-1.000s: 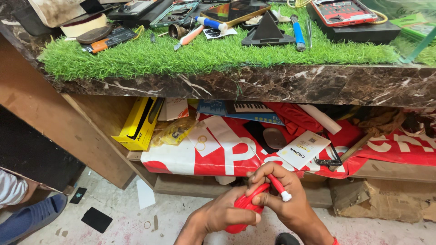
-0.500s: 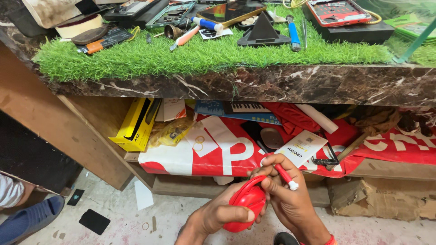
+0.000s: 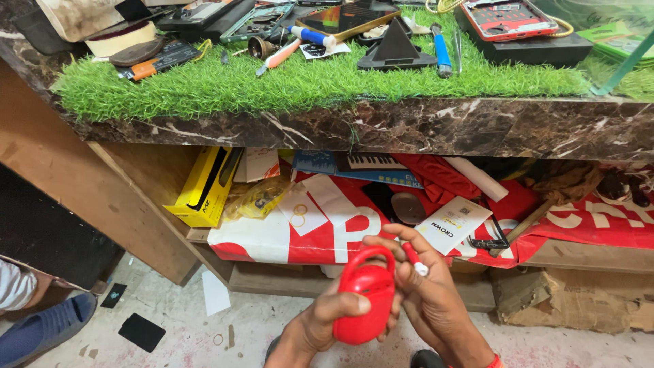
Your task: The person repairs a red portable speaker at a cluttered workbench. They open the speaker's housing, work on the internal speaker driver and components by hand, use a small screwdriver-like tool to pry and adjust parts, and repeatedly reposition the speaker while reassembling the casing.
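Now, what we see, line by line:
Red speaker: a small rounded red speaker [image 3: 364, 300] with a loop handle on top, held low in the middle, in front of the shelf.
Left hand: our left hand [image 3: 325, 315] is wrapped round the speaker from below, thumb across its front.
Right hand: our right hand [image 3: 428, 300] touches the speaker's right side and pinches a red pen with a white tip [image 3: 413, 259] between the fingers.
Shelf behind: a red and white bag [image 3: 320, 225], a yellow box [image 3: 204, 185] and a white card [image 3: 453, 225] lie there.
Tabletop above: a marble tabletop [image 3: 409, 126] carries a green grass mat [image 3: 272, 85] strewn with tools and phone parts.
Floor: pale, with a dark phone-like slab [image 3: 142, 332] lying at the left.
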